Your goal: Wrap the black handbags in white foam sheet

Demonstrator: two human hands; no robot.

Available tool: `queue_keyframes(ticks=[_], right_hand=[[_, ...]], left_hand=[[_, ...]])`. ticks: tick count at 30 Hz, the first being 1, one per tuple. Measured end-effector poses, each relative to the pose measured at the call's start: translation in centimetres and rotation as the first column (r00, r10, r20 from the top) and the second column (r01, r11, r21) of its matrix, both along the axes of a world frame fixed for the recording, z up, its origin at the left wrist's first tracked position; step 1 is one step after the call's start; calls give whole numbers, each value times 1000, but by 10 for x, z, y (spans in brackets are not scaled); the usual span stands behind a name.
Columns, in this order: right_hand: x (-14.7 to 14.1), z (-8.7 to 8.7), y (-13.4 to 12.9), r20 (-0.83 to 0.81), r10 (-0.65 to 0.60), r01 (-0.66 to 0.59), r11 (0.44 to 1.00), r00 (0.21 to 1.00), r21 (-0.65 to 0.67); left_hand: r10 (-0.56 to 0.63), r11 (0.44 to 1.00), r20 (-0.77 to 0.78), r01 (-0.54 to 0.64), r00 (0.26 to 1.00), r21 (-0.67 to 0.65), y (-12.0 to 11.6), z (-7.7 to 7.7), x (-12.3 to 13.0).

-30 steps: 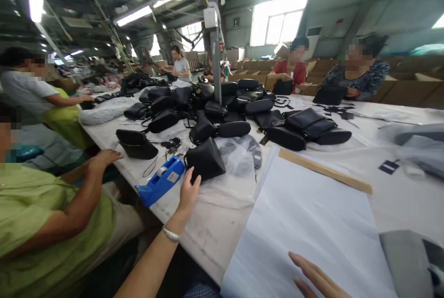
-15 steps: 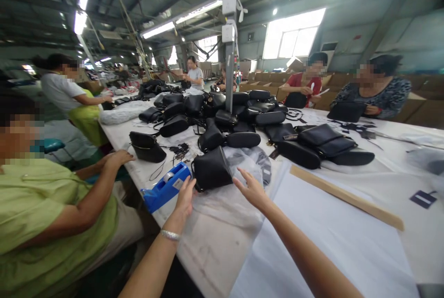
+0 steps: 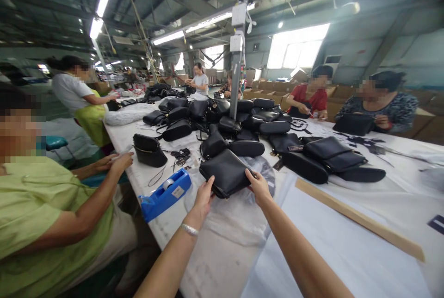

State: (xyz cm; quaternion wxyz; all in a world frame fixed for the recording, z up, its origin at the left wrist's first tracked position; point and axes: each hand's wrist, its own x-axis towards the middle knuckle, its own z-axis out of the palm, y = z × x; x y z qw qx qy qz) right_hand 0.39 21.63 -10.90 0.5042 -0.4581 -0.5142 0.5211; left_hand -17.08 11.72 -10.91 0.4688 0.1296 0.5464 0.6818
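Observation:
Between my two hands is a black handbag (image 3: 225,172), tilted and gripped at its near corners. My left hand (image 3: 204,196) is closed on the left corner, thumb on top; a silvery bracelet is on that wrist. My right hand (image 3: 259,187) pinches the right edge, its thumb on the upper face. The fingers under the bag are hidden. Beneath it lies a clear plastic bag (image 3: 222,224), spread on the table. Just left of my left hand stands a blue tape dispenser (image 3: 166,194).
A heap of black bags (image 3: 222,117) fills the table's middle, with more bags (image 3: 329,154) at right. A light brown strip (image 3: 357,217) lies on white sheets (image 3: 312,247). A co-worker in green (image 3: 69,210) sits close at left; others work around the table (image 3: 204,265).
My hands have closed on the black handbag, which was standing upright and now leans back, raised at its near edge. The green-clad co-worker's hands have come together. The view has shifted slightly.

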Motion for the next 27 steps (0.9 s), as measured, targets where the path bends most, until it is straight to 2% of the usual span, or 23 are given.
queue_keyframes(ticks=[2, 4, 5, 7, 9, 10, 12, 14, 16, 18, 20, 22, 25, 27], right_hand=[[15, 12, -16, -84, -63, 61, 998, 994, -27], [36, 25, -44, -265, -117, 104, 993, 957, -62], [46, 31, -60, -377, -122, 91, 991, 918, -98], [65, 38, -91, -545, -100, -10, 981, 833, -196], [84, 40, -118, -603, -101, -90, 956, 792, -279], [95, 40, -128, -604, -125, -87, 947, 787, -309], [121, 37, -148, -574, -213, -14, 931, 791, -364], [151, 33, -168, -539, -303, 58, 904, 786, -424], [180, 27, -190, -522, -353, 62, 867, 777, -494], [203, 21, -210, -518, -374, 30, 832, 769, -555], [221, 14, -227, -514, -399, 22, 805, 759, -593], [234, 8, -239, -504, -430, 45, 792, 749, -609], [250, 4, -246, -472, -426, 82, 803, 772, -591], [259, 4, -244, -423, -401, 107, 816, 812, -569]], left_hand=[[-15, 999, -9, 16, 1000, 44, -9, 8, 21], [-58, 996, -21, 59, 998, 67, -22, 17, 52], [-89, 992, -27, 91, 996, 90, -30, 21, 70], [-154, 975, -48, 160, 987, 157, -48, 26, 106], [-233, 945, -94, 248, 968, 212, -68, 23, 136], [-290, 925, -117, 310, 950, 222, -76, 18, 147], [-449, 857, -111, 462, 887, 226, -91, 1, 159], [-618, 757, 6, 592, 786, 277, -99, -17, 163], [-727, 676, 181, 645, 662, 357, -103, -30, 162], [-768, 641, 328, 647, 550, 413, -101, -35, 161], [-754, 656, 419, 618, 507, 433, -96, -32, 162], [-707, 705, 466, 583, 532, 403, -90, -30, 163], [-619, 783, 444, 553, 648, 285, -81, -29, 163], [-577, 816, 343, 541, 741, 203, -77, -29, 162]])
